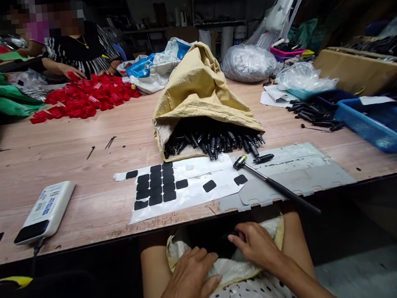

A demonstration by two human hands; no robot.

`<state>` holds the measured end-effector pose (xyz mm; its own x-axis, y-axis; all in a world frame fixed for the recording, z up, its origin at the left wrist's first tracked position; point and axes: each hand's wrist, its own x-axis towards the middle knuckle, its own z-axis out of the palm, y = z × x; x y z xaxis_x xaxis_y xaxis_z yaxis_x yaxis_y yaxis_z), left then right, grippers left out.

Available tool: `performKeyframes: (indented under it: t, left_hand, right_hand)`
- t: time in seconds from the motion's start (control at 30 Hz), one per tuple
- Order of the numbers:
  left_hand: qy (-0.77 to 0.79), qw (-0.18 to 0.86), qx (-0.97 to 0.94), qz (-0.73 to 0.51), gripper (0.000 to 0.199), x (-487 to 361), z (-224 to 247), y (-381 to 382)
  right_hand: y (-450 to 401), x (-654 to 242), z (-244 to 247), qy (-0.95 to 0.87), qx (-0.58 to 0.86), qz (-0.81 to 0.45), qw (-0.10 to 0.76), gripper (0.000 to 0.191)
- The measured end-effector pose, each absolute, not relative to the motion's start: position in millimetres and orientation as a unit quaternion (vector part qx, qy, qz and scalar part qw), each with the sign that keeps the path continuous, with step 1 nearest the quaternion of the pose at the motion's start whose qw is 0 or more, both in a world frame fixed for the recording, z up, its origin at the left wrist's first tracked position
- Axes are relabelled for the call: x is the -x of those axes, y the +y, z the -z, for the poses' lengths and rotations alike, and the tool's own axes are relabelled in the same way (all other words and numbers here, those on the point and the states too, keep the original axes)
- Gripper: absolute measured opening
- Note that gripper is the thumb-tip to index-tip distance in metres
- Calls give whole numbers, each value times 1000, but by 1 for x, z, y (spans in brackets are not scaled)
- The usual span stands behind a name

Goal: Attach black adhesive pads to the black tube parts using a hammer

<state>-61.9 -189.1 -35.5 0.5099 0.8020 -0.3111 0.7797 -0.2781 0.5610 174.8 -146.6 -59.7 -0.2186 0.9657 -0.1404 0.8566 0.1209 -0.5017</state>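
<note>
In my lap sits a pale woven sack [277, 228] with a yellowish rim and a dark inside. My left hand [192, 275] lies on its near left edge, fingers stretched and thumb apart. Over the opening is my right hand [257, 246], its fingers curled and thumb close to them; a small dark thing may be in the pinch, too unclear to name. On the table ahead, a hammer [274, 184] with a black handle reaches past the front edge. Beside its head lies a black pen-shaped part [263, 158]. Black rounded-square stickers [156, 185] sit on a white sheet [189, 197].
A tan sack [196, 89] lies on the table, spilling black parts [215, 143]. At left is a white power bank [46, 211] with a cable. A blue tray [373, 124] stands right. Across the table, a person handles red pieces [89, 96].
</note>
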Motion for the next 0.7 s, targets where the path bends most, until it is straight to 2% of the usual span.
performKeyframes:
  t: [0.17,0.3,0.4,0.5,0.6,0.7]
  left_hand:
    - [502,352,-787,73,17,51,33,-187]
    - [484,325,-806,99,18,51,26,-188]
    - [463,349,-814,15,17,54,-3,-176]
    - [462,345,-803,-150,17,55,-40,-135]
    - [542,229,-760,-275,21,54,-62,-66]
    - [625,99,-709,-311,24,54,-66,12]
  right_hand:
    - [-135,-167,74,-749,634,-136,139,26]
    - [-143,-170,61,-770,584,-177,189,19]
    - [-149,-179,36,-786,514,-239,246,24]
    - [-139,-196,7,-786,485,-178,339,25]
    - [-111,-220,-9,-747,534,-49,393,24]
    - [-80,-240,-8,-700,612,85,357,30]
